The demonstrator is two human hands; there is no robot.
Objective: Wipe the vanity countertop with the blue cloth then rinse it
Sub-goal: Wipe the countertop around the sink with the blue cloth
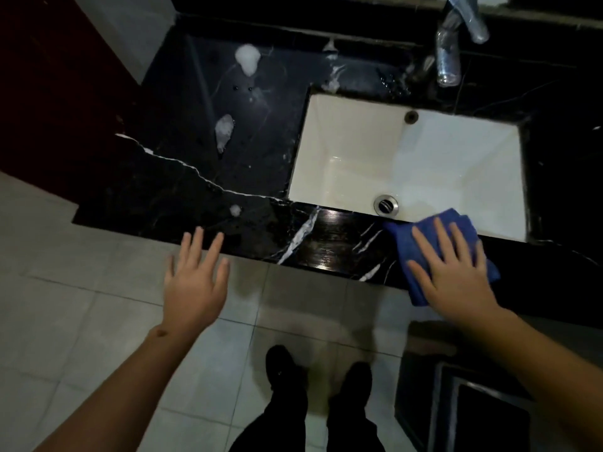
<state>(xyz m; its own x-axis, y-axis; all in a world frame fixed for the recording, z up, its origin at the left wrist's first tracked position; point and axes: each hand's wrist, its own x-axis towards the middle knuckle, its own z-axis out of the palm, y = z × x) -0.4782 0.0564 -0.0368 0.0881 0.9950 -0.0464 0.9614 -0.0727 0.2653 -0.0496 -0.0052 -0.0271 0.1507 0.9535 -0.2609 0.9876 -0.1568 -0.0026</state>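
Observation:
The black marble vanity countertop [195, 177] has white veins and blobs of white foam [247, 58] on its left part. A blue cloth [404, 243] lies on the front strip of the counter, just in front of the white rectangular sink [352, 132]. My right hand [456, 272] presses flat on the cloth with fingers spread. My left hand [195, 282] hovers open over the floor at the counter's front edge, holding nothing; its fingertips reach the edge.
A chrome faucet [456, 31] stands at the back right behind the sink, whose drain [386, 204] sits near its front wall. Grey tiled floor [81, 305] lies below, with my two dark shoes [284, 367]. A dark cabinet front [463, 402] is at lower right.

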